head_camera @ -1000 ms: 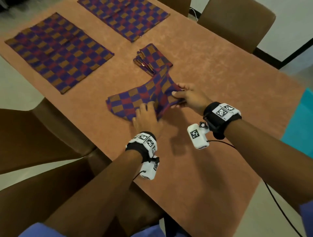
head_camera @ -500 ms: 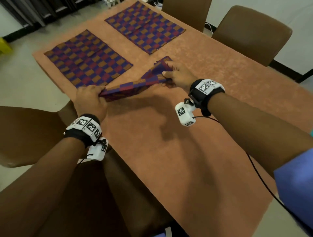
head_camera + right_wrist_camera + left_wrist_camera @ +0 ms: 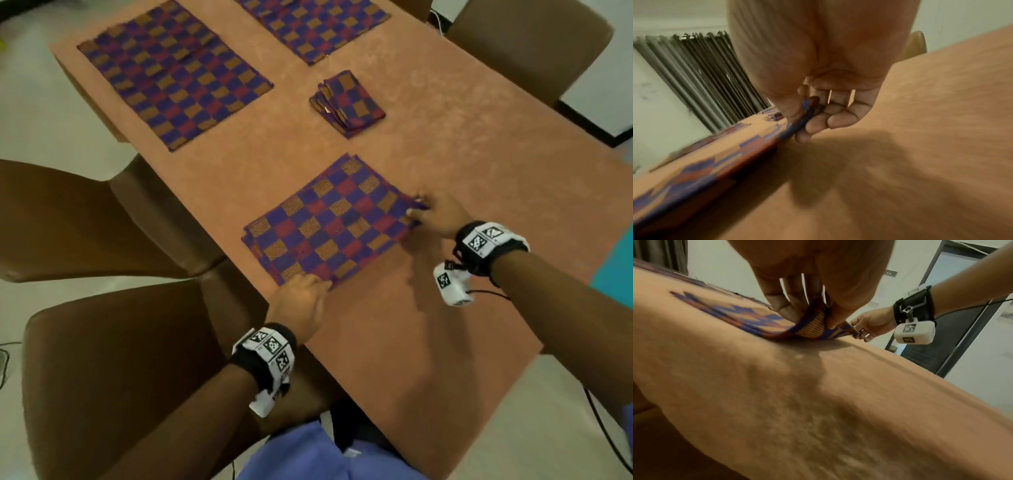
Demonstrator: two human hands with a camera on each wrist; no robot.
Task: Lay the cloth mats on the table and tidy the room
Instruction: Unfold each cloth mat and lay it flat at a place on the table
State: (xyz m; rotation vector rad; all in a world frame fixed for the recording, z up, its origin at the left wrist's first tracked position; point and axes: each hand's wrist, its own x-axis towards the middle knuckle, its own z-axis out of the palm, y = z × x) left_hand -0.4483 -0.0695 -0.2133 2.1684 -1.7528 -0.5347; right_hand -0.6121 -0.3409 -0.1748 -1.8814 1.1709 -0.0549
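A checked blue, red and gold cloth mat [image 3: 330, 221] lies half folded on the brown table [image 3: 428, 308] in front of me. My left hand [image 3: 308, 291] pinches its near corner [image 3: 813, 327], lifted slightly off the table. My right hand [image 3: 431, 214] pinches the right corner [image 3: 807, 107] between thumb and fingers. Two more mats lie spread flat, one at the far left [image 3: 174, 73] and one at the far middle [image 3: 318, 27]. A small stack of folded mats [image 3: 347, 102] sits between them and the held mat.
Brown chairs stand at the left [image 3: 68, 212], near left [image 3: 113, 377] and far right [image 3: 527, 44] of the table. A cable [image 3: 603, 428] hangs from my right wrist. Dark vertical blinds [image 3: 701, 78] and a door [image 3: 953, 321] are in the background.
The mat was bunched near the stack, then lifted and stretched between both hands; now it lies lower and nearer me on the table, with both hands still at its corners.
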